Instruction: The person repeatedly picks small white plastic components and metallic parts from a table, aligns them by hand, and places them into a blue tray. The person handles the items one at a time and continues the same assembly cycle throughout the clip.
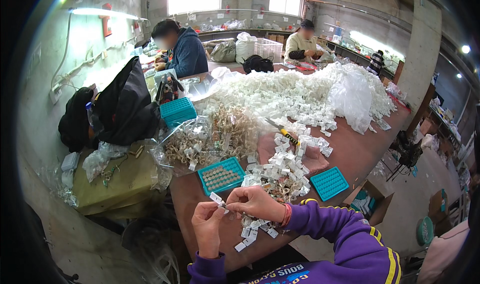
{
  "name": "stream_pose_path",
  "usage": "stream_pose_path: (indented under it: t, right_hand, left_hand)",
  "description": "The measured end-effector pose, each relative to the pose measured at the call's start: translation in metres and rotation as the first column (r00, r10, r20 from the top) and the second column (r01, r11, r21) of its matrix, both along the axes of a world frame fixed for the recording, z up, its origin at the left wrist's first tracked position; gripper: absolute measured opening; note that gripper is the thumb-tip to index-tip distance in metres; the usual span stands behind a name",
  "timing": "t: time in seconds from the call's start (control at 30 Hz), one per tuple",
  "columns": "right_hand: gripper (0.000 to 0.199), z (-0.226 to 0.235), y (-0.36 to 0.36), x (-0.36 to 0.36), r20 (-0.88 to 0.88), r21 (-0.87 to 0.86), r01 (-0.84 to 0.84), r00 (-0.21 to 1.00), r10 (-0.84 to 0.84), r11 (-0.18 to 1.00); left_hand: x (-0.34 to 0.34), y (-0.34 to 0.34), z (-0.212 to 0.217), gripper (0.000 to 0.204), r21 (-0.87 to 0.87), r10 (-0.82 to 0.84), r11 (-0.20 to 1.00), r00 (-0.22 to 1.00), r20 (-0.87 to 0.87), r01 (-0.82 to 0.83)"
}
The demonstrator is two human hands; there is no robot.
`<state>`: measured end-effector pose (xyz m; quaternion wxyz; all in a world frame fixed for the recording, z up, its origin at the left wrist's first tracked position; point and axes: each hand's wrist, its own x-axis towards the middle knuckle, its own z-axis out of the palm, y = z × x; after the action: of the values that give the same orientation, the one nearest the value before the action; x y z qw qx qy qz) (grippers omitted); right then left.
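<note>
Near the table's front edge my left hand (pixel 208 225) and my right hand (pixel 256 203) meet, fingertips pinched together. Between them is a small white tag (pixel 216 198), its upper end sticking out above the left fingers; whatever it is attached to is too small to make out. Just beyond my hands sits a teal tray (pixel 222 176) with rows of small round pale pieces in it. A heap of white tags (pixel 286 171) lies beyond my right hand, and more loose tags (pixel 248 234) spread under my right wrist.
Another teal tray (pixel 329 183) lies to the right. A yellow-and-black cutter (pixel 286 134) rests by the tags. Clear bags of tan stringy pieces (pixel 225 134) stand at left, below stacked teal trays (pixel 178 112). A large white pile (pixel 285 91) covers the far table. Two people sit working beyond.
</note>
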<state>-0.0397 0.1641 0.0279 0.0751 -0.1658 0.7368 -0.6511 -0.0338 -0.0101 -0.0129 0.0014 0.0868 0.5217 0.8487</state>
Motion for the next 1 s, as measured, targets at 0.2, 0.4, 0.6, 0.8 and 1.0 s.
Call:
stream_pose_path:
  t: [0.2, 0.4, 0.6, 0.8, 1.0]
  right_hand:
    - [0.018, 0.008, 0.008, -0.002, 0.217, -0.217, -0.132, 0.960, 0.180, 0.967]
    - [0.020, 0.011, 0.019, -0.010, 0.345, -0.139, -0.224, 0.902, 0.259, 0.965]
    - [0.029, 0.006, 0.025, -0.016, 0.349, -0.099, -0.293, 0.885, 0.309, 0.951]
    - [0.019, -0.014, 0.013, -0.025, 0.551, -0.340, -0.153, 0.767, 0.329, 0.928]
    - [0.023, -0.003, -0.004, -0.015, 0.462, -0.282, 0.020, 0.879, 0.117, 0.959]
  left_hand:
    - [0.001, 0.000, -0.001, 0.018, 0.055, -0.031, 0.998, 0.999, -0.042, 0.034]
    - [0.003, -0.001, -0.001, 0.019, -0.002, -0.137, 0.990, 0.985, -0.101, 0.138]
    - [0.005, 0.002, 0.004, 0.022, -0.042, -0.172, 0.985, 0.979, -0.112, 0.169]
    - [-0.003, 0.002, -0.004, 0.011, -0.180, -0.058, 0.983, 0.986, -0.158, 0.029]
    - [-0.002, 0.005, 0.000, 0.010, 0.062, 0.128, 0.990, 0.992, -0.002, -0.128]
